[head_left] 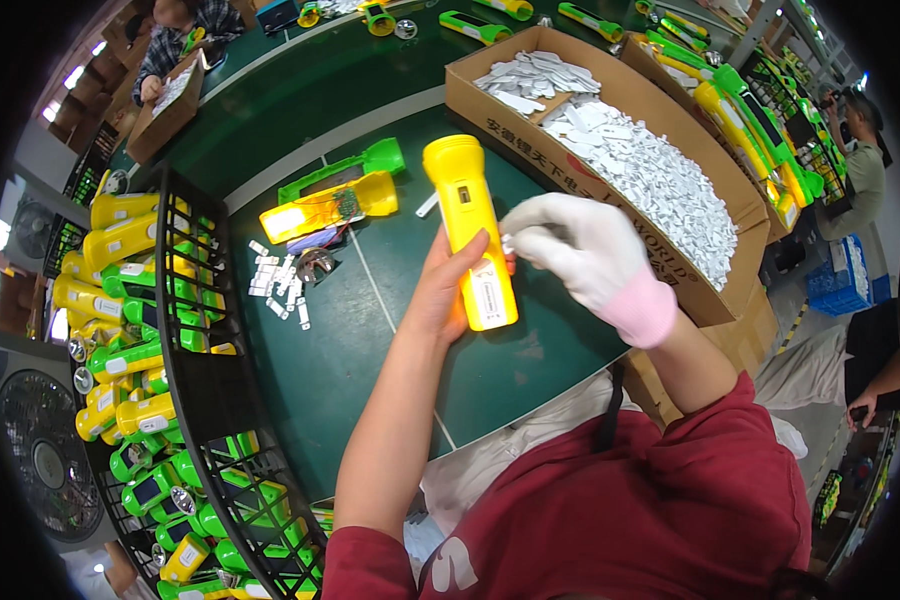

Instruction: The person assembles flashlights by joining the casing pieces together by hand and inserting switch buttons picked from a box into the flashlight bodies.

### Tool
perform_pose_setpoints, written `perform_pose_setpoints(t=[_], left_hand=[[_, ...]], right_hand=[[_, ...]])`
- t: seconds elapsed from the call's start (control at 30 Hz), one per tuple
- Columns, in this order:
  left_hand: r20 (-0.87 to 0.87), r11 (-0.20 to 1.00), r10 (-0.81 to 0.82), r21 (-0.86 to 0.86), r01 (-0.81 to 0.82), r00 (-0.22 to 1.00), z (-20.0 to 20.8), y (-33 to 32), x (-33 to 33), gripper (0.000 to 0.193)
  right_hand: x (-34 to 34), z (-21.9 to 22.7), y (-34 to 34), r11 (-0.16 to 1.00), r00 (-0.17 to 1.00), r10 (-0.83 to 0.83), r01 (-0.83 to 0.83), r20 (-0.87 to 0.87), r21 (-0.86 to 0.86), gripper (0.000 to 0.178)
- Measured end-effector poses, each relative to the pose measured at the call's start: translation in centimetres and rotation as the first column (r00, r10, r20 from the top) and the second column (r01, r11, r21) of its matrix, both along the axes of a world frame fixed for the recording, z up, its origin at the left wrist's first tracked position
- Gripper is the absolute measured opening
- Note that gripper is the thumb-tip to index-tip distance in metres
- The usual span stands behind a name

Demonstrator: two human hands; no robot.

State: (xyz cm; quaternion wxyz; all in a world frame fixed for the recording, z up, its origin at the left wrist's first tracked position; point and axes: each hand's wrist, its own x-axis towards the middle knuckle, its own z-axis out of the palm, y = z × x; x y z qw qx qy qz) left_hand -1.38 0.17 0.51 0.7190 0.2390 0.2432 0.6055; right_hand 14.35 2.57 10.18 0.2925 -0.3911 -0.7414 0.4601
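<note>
Your bare left hand wraps the yellow plastic flashlight, thumb across its front, above the green tabletop. Its long axis runs nearly upright, the wide head pointing away from you. Your white-gloved right hand curls beside it; whether its fingertips pinch anything cannot be told. Brown cardboard box: small white pieces. Black plastic crate, cut off below: yellow and green flashlights.

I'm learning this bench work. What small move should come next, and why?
Perhaps bring the gloved right hand toward the dark rectangular opening on the yellow flashlight: the bare left hand holds it with that opening facing up, and the right is close by.
</note>
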Motion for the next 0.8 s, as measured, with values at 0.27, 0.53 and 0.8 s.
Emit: perform_pose_setpoints(t=[0.27, 0.53, 0.8], left_hand=[[0.097, 0.989, 0.144, -0.057, -0.139, 0.985, -0.7, 0.0, -1.0, 0.045], [0.081, 0.992, 0.119, 0.029, -0.122, 0.99, -0.7, 0.2, -1.0, 0.04], [0.01, 0.976, 0.217, 0.002, -0.217, 0.976, 0.1, 0.0, -0.5, 0.039]], right_hand=[[-2.8, -2.3, 3.2, 0.919, 0.944, 0.127, -0.228, -0.305, -0.323, 0.023], [-3.5, -2.2, 4.7, 0.909, 0.924, 0.223, -0.312, -0.309, -0.276, 0.015], [-3.1, -3.4, 4.8, 0.921, 0.919, 0.192, -0.29, -0.345, -0.261, 0.013]])
